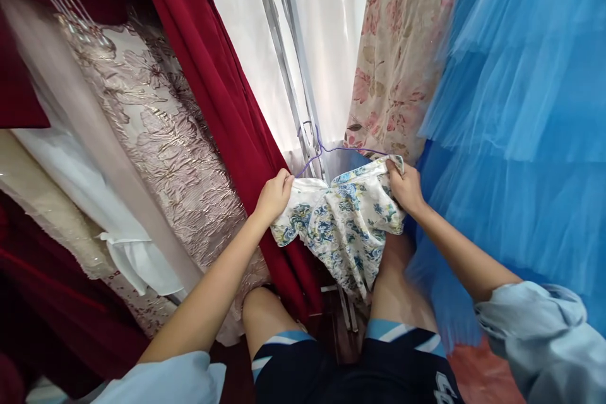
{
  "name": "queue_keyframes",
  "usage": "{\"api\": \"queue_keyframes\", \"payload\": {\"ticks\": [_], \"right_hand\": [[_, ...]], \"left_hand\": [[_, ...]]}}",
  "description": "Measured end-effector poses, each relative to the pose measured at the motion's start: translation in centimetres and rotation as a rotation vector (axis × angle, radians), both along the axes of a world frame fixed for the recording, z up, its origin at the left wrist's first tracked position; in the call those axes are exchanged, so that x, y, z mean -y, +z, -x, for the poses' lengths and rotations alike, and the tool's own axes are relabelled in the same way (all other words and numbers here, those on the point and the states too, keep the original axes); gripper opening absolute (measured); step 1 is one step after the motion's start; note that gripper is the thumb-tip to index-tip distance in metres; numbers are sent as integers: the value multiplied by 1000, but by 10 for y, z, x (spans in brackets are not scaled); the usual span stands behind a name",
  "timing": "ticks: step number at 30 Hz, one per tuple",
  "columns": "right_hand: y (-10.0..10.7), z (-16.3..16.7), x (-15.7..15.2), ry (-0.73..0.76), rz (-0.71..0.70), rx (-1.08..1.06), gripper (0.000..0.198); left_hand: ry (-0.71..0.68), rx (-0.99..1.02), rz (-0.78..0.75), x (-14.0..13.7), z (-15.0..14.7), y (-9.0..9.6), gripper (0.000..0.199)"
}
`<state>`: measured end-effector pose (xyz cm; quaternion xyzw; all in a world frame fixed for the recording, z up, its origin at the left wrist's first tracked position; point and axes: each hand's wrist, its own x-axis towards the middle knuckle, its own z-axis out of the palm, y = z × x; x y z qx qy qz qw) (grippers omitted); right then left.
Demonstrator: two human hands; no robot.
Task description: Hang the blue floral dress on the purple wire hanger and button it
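Note:
A white blouse with a blue and yellow floral print [348,221] hangs in front of my knees, spread between both hands. My left hand [275,194] is closed on its left shoulder edge. Across from it, my right hand [406,186] grips the other shoulder by the collar edge, thumb on top. A thin purple wire hanger [320,146] shows above the neckline, its hook up near a metal upright. Its left arm meets the cloth by my left hand, and its right arm passes behind the collar. The fingertips of both hands are partly hidden by the fabric.
On the left hang a dark red garment [222,95], a pink textured floral dress [165,120] and a white garment [137,252]. Metal poles [288,57] stand before a white curtain [326,31]. A pink floral dress [388,69] and a blue tulle dress [521,113] hang on the right.

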<state>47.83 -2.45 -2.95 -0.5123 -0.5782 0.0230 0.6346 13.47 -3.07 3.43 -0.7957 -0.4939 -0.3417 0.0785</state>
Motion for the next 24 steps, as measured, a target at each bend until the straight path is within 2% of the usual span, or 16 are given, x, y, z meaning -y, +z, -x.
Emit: {"api": "queue_keyframes", "payload": {"ticks": [4,7,13,17,20,24], "right_hand": [[-2,-5,2,-44,-89,81,40],[1,-12,-14,-105,-138,56,36],[1,-22,-60,142,64,114,36],[-6,-21,-76,293,236,56,45],[-12,-18,-77,314,297,24,53],[-18,-20,-55,270,256,31,56]], "left_hand": [[17,36,-45,2,4,-9,26],[-14,75,-40,5,2,-7,21],[-24,76,20,10,-2,1,19],[8,84,21,13,3,-1,18],[2,67,10,14,8,-1,18],[15,10,-48,10,15,6,20]]}}
